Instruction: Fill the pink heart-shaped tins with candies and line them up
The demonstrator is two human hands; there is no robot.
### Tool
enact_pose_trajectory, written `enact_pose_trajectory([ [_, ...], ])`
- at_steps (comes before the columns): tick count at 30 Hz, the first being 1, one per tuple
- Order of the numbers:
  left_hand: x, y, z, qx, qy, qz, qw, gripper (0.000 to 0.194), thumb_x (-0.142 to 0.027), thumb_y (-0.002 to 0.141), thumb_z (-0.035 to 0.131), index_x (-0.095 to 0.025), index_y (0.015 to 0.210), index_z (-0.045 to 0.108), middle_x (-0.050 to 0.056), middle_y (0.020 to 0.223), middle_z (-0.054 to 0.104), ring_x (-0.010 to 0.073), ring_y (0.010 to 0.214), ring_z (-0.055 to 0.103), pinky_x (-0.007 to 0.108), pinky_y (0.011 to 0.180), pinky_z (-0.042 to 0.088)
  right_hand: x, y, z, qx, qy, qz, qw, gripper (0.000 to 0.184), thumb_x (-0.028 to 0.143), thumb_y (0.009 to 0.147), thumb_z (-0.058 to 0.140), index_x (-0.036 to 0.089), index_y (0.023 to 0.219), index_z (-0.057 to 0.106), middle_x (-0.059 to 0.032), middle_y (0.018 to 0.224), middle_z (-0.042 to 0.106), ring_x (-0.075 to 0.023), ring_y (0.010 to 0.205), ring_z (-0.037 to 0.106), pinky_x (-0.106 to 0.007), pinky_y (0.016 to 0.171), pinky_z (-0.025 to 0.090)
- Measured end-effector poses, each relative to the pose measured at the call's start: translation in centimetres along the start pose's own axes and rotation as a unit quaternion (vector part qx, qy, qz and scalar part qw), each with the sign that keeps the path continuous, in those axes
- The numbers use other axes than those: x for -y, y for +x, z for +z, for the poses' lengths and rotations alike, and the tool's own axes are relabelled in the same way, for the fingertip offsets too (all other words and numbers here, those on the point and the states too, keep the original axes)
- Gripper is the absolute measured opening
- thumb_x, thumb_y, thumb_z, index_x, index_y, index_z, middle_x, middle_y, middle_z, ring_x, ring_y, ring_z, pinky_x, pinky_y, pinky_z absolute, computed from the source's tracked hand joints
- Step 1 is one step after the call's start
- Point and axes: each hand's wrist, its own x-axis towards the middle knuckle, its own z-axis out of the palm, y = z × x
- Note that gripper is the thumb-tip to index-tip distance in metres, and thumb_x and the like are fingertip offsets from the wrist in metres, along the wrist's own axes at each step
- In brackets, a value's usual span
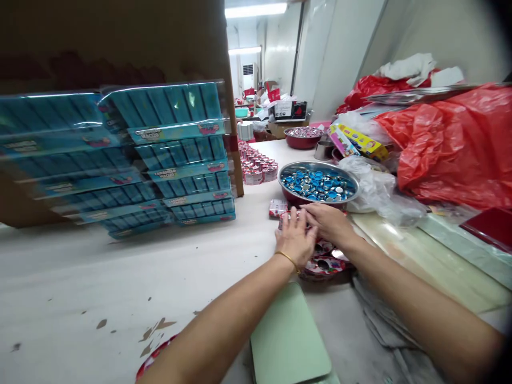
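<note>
My left hand (296,239), with a yellow bangle at its wrist, lies with fingers stretched forward over small red-and-white printed pieces (278,208). Close beside it, my right hand (328,221) reaches in from the right, its fingers drawn together at the left fingertips. What they hold, if anything, is hidden. Under and behind the wrists sit round red printed pieces (323,265) with dark holes in the middle. Just beyond both hands is a steel bowl (285,184) with many small blue and silver metal caps (316,184).
Stacked blue display boxes (180,133) in clear plastic stand at left before a large cardboard box (236,133). Rows of red printed rolls (260,170) stand behind. Red plastic bags (460,149) crowd the right. A pale green board (290,341) lies in front of me.
</note>
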Motion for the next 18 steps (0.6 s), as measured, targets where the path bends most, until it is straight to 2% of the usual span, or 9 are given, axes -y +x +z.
enact_pose_trajectory([
  [1, 0.6, -0.1, -1.7, -0.003, 0.015, -0.004, 1.0, 0.061, -0.048, 0.081, 0.031, -0.015, 0.132, 0.027, 0.013, 0.142, 0.018, 0.0321, 0.13, 0.012, 0.052, 0.103, 0.014, 1.7, 1.5, -0.2, 0.028, 0.011, 0.023, 0.999, 0.042, 0.035, 0.087, 0.025, 0.016, 0.109, 0.054, -0.0104, 0.11, 0.057, -0.0176, 0.101, 0.05, -0.029, 0.086, 0.036],
  [3, 1.9, -0.5, -5.3, -0.009, 0.052, -0.035, 0.998, 0.062, -0.045, 0.083, 0.029, -0.005, 0.13, 0.027, 0.019, 0.138, 0.027, 0.0274, 0.129, 0.02, 0.042, 0.105, 0.017, 5.1, 4.7, 0.0, 0.1, 0.001, 0.115, 0.988, 0.045, 0.045, 0.084, 0.031, 0.014, 0.104, 0.057, -0.0133, 0.104, 0.059, -0.0223, 0.098, 0.053, -0.033, 0.082, 0.038],
  [5, 3.0, -1.3, -9.0, 0.0, 0.091, -0.054, 0.994, 0.062, -0.045, 0.083, 0.029, -0.003, 0.129, 0.029, 0.019, 0.136, 0.03, 0.0249, 0.127, 0.025, 0.038, 0.105, 0.019, 7.5, 7.7, 1.0, 0.124, -0.005, 0.175, 0.977, 0.05, 0.049, 0.08, 0.038, 0.009, 0.102, 0.058, -0.0184, 0.1, 0.059, -0.0269, 0.093, 0.054, -0.039, 0.076, 0.04],
  [7, 3.8, -2.6, -12.0, 0.003, 0.12, -0.06, 0.991, 0.062, -0.047, 0.082, 0.03, -0.006, 0.129, 0.03, 0.017, 0.136, 0.032, 0.0237, 0.126, 0.028, 0.038, 0.105, 0.02, 8.6, 9.9, 2.5, 0.139, -0.003, 0.214, 0.967, 0.047, 0.046, 0.079, 0.043, 0.007, 0.101, 0.058, -0.0208, 0.1, 0.058, -0.0272, 0.091, 0.055, -0.041, 0.073, 0.041],
  [9, 4.5, -4.1, -14.2, 0.003, 0.133, -0.07, 0.989, 0.063, -0.05, 0.08, 0.032, -0.01, 0.129, 0.032, 0.015, 0.135, 0.034, 0.0245, 0.125, 0.03, 0.039, 0.103, 0.023, 8.8, 10.9, 3.7, 0.138, 0.0, 0.238, 0.961, 0.042, 0.038, 0.081, 0.041, 0.006, 0.103, 0.057, -0.0232, 0.106, 0.054, -0.0267, 0.093, 0.053, -0.04, 0.072, 0.042],
  [11, 5.2, -5.4, -15.5, 0.0, 0.126, -0.079, 0.989, 0.064, -0.052, 0.077, 0.037, -0.013, 0.128, 0.035, 0.013, 0.134, 0.037, 0.0265, 0.122, 0.035, 0.041, 0.1, 0.028, 8.7, 11.0, 4.3, 0.119, -0.001, 0.247, 0.962, 0.04, 0.031, 0.082, 0.038, 0.003, 0.106, 0.055, -0.0255, 0.112, 0.048, -0.0275, 0.097, 0.05, -0.04, 0.071, 0.042],
  [13, 5.8, -6.3, -16.1, -0.011, 0.085, -0.089, 0.992, 0.063, -0.052, 0.074, 0.043, -0.016, 0.125, 0.038, 0.013, 0.131, 0.04, 0.0276, 0.116, 0.042, 0.042, 0.097, 0.032, 9.0, 10.6, 3.8, 0.089, -0.003, 0.228, 0.97, 0.039, 0.028, 0.081, 0.039, 0.002, 0.107, 0.053, -0.0252, 0.114, 0.044, -0.0276, 0.1, 0.046, -0.038, 0.074, 0.042],
  [15, 5.8, -6.7, -16.0, -0.029, -0.016, -0.129, 0.991, 0.062, -0.051, 0.073, 0.046, -0.017, 0.125, 0.038, 0.014, 0.128, 0.043, 0.0264, 0.109, 0.048, 0.042, 0.093, 0.037, 9.8, 9.6, 2.3, 0.056, -0.004, 0.184, 0.981, 0.036, 0.026, 0.08, 0.041, 0.005, 0.106, 0.053, -0.0213, 0.114, 0.044, -0.0256, 0.102, 0.044, -0.036, 0.079, 0.04],
  [18, 4.7, -6.8, -15.5, -0.063, -0.219, -0.203, 0.952, 0.07, -0.049, 0.072, 0.05, -0.018, 0.13, 0.027, 0.016, 0.13, 0.039, 0.0244, 0.109, 0.048, 0.04, 0.086, 0.042, 11.7, 6.1, -1.4, 0.004, -0.006, 0.086, 0.996, 0.036, 0.018, 0.079, 0.042, 0.011, 0.114, 0.047, -0.0143, 0.116, 0.044, -0.0214, 0.104, 0.041, -0.033, 0.087, 0.036],
])
